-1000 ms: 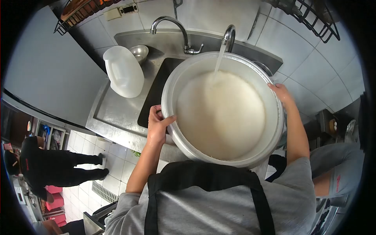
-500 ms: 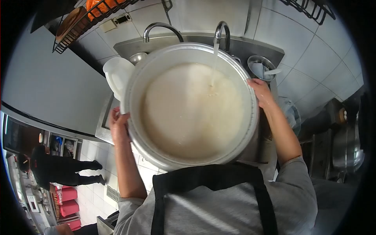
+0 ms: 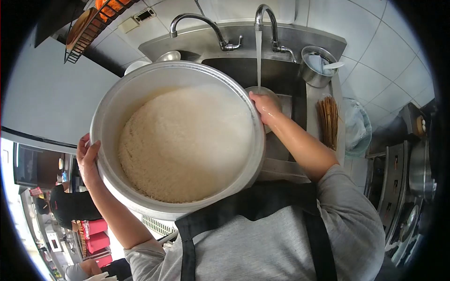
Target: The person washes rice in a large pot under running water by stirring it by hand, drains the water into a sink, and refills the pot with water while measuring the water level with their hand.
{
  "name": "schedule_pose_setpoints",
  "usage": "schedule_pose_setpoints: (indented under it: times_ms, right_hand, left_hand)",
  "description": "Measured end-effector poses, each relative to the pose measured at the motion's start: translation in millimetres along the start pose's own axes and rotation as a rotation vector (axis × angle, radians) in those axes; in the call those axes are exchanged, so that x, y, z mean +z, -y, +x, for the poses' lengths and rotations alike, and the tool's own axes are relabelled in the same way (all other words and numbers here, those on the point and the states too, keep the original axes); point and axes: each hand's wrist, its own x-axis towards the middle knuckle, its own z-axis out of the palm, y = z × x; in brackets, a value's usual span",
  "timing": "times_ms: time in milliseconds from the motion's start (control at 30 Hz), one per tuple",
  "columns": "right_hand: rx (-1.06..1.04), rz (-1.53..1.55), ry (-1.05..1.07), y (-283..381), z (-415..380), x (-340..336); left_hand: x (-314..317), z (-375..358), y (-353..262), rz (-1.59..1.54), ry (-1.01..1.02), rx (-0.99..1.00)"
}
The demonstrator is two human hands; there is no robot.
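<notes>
A large metal pot (image 3: 107, 105) holds pale rice grains (image 3: 150, 150) under cloudy water (image 3: 225, 117). The water lies towards the right side, while grains show bare at the lower left, so the pot seems tilted. My left hand (image 3: 88, 157) grips the left rim, thumb on the edge. On the opposite rim, my right hand (image 3: 266, 107) is closed, its underside fingers hidden. Water streams from the right faucet (image 3: 266, 18) into the sink (image 3: 295, 75), just behind my right hand. A round metal bowl (image 3: 255, 90) sits under the stream, partly covered by my hand.
A second faucet (image 3: 197, 18) stands at the left. Right of the sink are a metal container (image 3: 318, 77) with a white handle sticking out, a bundle of thin sticks (image 3: 328, 122) and a bag-lined bin (image 3: 356, 126). A person in black (image 3: 77, 206) stands at far left.
Both hands have moved the pot left and away from under the running faucet, uncovering the sink. The water has shifted right in the pot, and rice grains now show.
</notes>
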Motion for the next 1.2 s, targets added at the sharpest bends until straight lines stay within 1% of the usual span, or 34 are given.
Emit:
schedule_pose_setpoints:
  times_ms: [33,133,267,433,533,633,733,767,833,933,1033,1133,1200]
  right_hand:
    - [-0.022,-0.012,0.021,-4.9,2.1,3.1]
    - [-0.002,-0.018,0.031,-8.1,1.3,12.6]
    - [-0.077,-0.142,0.041,-21.7,25.3,7.8]
    - [-0.077,-0.204,-0.019,-10.2,1.7,10.5]
    - [-0.090,-0.335,-0.024,-6.6,-3.7,8.2]
    - [-0.055,-0.275,-0.002,0.1,-17.2,6.5]
    - [-0.139,-0.354,0.061,-13.5,4.8,-1.6]
    - [-0.111,-0.336,0.058,-18.2,8.6,-5.0]
    - [-0.053,-0.299,0.049,4.8,-29.0,8.0]
    - [-0.113,-0.110,0.194,-21.0,2.8,-4.5]
    - [-0.066,-0.148,0.140,-10.7,-9.1,-2.0]
    - [-0.034,-0.127,0.131,-13.0,-3.9,-2.8]
    - [-0.025,-0.018,0.139,-16.3,-2.0,-0.9]
  left_hand:
    - [-3.1,-2.5,-2.8,-0.006,-0.009,-0.004]
    - [-7.9,-6.0,-8.9,-0.013,-0.025,0.000]
    - [-3.8,-9.2,-12.6,-0.016,-0.043,0.021]
    - [7.0,-15.8,-22.0,-0.004,-0.024,0.028]
    - [9.7,-12.3,-24.5,0.016,-0.028,0.031]
    - [12.1,-8.4,-24.7,0.017,-0.011,0.039]
    - [23.6,-15.5,-35.3,-0.011,0.000,0.036]
    - [25.3,-16.2,-37.3,-0.005,0.000,0.033]
    - [27.6,-16.7,-39.6,0.009,0.005,0.025]
    - [30.2,-16.0,-38.9,-0.003,-0.007,0.045]
    - [33.1,-17.0,-41.2,0.007,-0.019,0.042]
    - [31.7,-13.6,-39.4,0.007,-0.006,0.043]
    - [34.2,-14.4,-40.5,0.017,-0.018,0.052]
